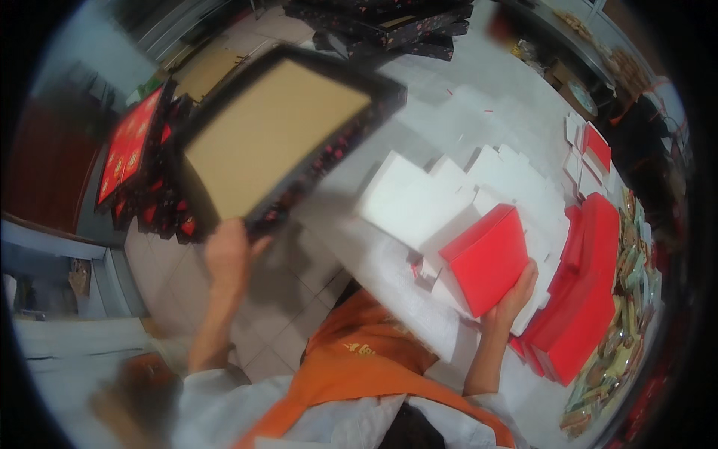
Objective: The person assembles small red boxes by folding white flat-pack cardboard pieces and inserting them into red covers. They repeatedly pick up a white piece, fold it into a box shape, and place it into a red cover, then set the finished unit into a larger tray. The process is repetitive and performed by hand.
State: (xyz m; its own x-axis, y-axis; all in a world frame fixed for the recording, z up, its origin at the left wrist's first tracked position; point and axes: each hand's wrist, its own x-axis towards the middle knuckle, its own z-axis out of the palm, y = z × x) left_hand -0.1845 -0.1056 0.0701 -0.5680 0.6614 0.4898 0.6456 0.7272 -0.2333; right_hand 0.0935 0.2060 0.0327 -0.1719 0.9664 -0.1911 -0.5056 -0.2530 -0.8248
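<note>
White boxes (404,198) crowd the worktop (340,239); long red cartons (580,303) and wrapped packets (617,359) lie to their right; the black tray (277,127) extends up and right from the left hand (228,253), clamped on its near corner; the red box (486,258) sits just up-left of the right hand (516,297), closed on its right side.

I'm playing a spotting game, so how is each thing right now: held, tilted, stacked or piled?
Black patterned cardboard tray with tan face: tilted, held by left hand
Red rectangular cardboard box: held in right hand; can't tell if shut
Long red cardboard boxes: grouped close together
White angular cardboard pieces: bunched together
Black patterned flat boxes at top: stacked
Red-topped black flat boxes at left: piled
Small shiny wrapped packets: heaped
</note>
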